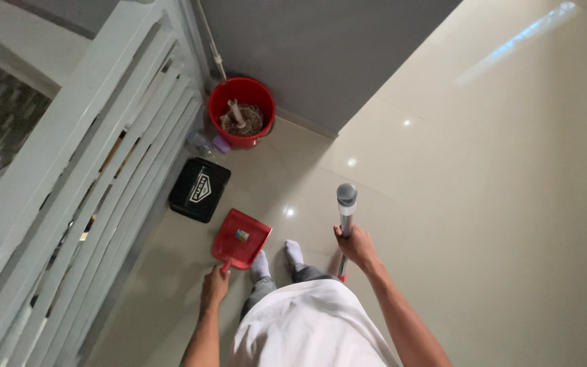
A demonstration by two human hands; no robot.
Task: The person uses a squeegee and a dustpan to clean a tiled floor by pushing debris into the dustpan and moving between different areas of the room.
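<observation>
One red dustpan [242,239], one upright pole handle [346,211], one red bucket [242,112] w/ a mop head inside, one black box [200,189] are seen on the tiled floor [484,224]. Two socked feet are counted betw. dustpan & pole. Left hand [215,285] is closed round the dustpan's grip, arm stretched down, pan held low by the feet. Right hand [356,246] is wrapped round the pole just below its grey cap, arm extended fwd.

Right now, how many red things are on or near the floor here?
3. A red dustpan held by the left hand, a red bucket in the corner by the wall, and the red lower part of the handle below the right hand. More may be hidden.
</observation>
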